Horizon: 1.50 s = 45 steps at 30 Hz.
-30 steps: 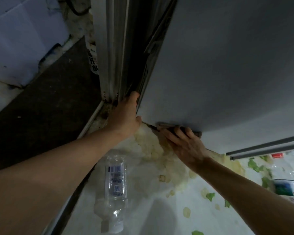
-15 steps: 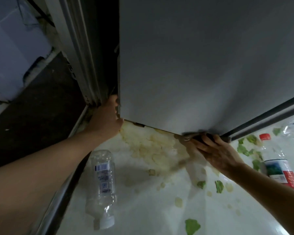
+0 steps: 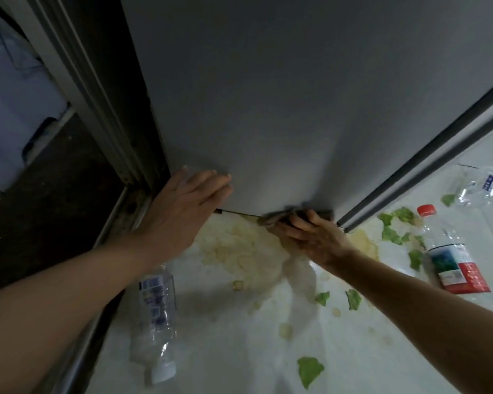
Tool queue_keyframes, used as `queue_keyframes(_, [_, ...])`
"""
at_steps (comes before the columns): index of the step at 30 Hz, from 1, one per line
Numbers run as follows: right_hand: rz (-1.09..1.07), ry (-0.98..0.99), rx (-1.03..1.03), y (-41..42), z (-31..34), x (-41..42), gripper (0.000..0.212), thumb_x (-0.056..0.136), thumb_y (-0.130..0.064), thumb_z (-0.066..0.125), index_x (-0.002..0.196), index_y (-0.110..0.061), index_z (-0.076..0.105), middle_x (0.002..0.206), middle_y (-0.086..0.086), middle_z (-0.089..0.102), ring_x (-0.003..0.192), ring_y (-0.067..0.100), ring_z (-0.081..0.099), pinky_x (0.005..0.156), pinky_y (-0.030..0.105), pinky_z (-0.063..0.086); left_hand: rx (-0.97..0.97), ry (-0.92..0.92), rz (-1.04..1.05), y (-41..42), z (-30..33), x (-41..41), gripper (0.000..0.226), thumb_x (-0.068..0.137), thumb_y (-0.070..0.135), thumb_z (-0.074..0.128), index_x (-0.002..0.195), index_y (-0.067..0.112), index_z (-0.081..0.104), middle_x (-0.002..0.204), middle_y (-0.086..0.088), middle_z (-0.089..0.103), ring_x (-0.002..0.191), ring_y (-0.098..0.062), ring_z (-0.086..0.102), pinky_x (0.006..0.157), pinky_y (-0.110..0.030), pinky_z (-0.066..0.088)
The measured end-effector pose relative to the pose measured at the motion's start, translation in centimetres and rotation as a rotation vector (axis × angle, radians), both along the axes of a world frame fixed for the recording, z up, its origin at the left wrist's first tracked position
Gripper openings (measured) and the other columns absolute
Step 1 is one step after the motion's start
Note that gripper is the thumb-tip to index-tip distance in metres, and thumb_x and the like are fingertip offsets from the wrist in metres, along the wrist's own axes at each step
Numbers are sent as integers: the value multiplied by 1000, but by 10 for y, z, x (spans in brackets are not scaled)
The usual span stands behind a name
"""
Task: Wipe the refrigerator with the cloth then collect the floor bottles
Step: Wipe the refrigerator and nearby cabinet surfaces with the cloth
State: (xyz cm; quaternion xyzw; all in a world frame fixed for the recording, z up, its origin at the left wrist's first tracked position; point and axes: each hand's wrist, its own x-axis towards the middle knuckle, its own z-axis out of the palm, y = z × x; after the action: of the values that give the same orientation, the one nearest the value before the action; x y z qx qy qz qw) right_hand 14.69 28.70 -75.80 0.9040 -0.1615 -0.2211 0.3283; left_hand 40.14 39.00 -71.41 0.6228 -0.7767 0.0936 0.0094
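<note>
The left hand [image 3: 180,211] lies flat with straight fingers on the big grey metal refrigerator [image 3: 268,95]. The right hand [image 3: 310,236] pinches a small dark cloth [image 3: 276,217] against its bottom edge. Three clear plastic bottles [image 3: 155,314] lie on the dirty white floor [image 3: 231,351].

The refrigerator door [image 3: 282,95] has a smooth, matt grey face, edged at the right by a strip [image 3: 427,155] that looks like dull metal. The cloth [image 3: 282,217] at its bottom edge is a dark, limp, crumpled fabric. On the glossy pale floor [image 3: 239,351], smeared with yellowish residue, lie clear thin plastic bottles: one with a white cap [image 3: 157,314], one with a red cap and glossy label [image 3: 450,251].
</note>
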Motion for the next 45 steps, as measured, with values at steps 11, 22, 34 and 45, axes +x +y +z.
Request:
queue_keyframes(11, [-190,41,86,-6,0,-68,72,86,-8,40,151,-23,15,158,-1,2,139,28,18,114,47,18,-153,-78,-181,-16,3,-49,51,72,-5,56,120,8,62,130,-8,59,117,-27,58,95,-56,43])
queue_keyframes(22, [-51,155,-45,-12,1,-95,69,85,-5,60,145,-18,29,156,5,8,142,30,13,112,38,25,-124,-407,-271,-56,18,-88,73,74,12,59,144,14,36,157,3,16,141,-13,27,110,-49,11])
queue_keyframes(34, [-345,-633,76,27,58,-110,56,79,-6,51,133,-18,55,133,6,52,109,29,52,91,38,44,-50,-245,-266,-46,43,-112,65,79,7,13,138,10,42,151,-8,33,139,-22,32,112,-56,16])
queue_keyframes(45, [-1299,-1724,681,14,18,-94,29,82,-13,66,109,-8,60,106,13,62,97,28,61,87,46,53,-290,-181,-394,-55,40,-128,43,66,4,52,107,9,66,129,-14,57,123,-31,52,100,-59,34])
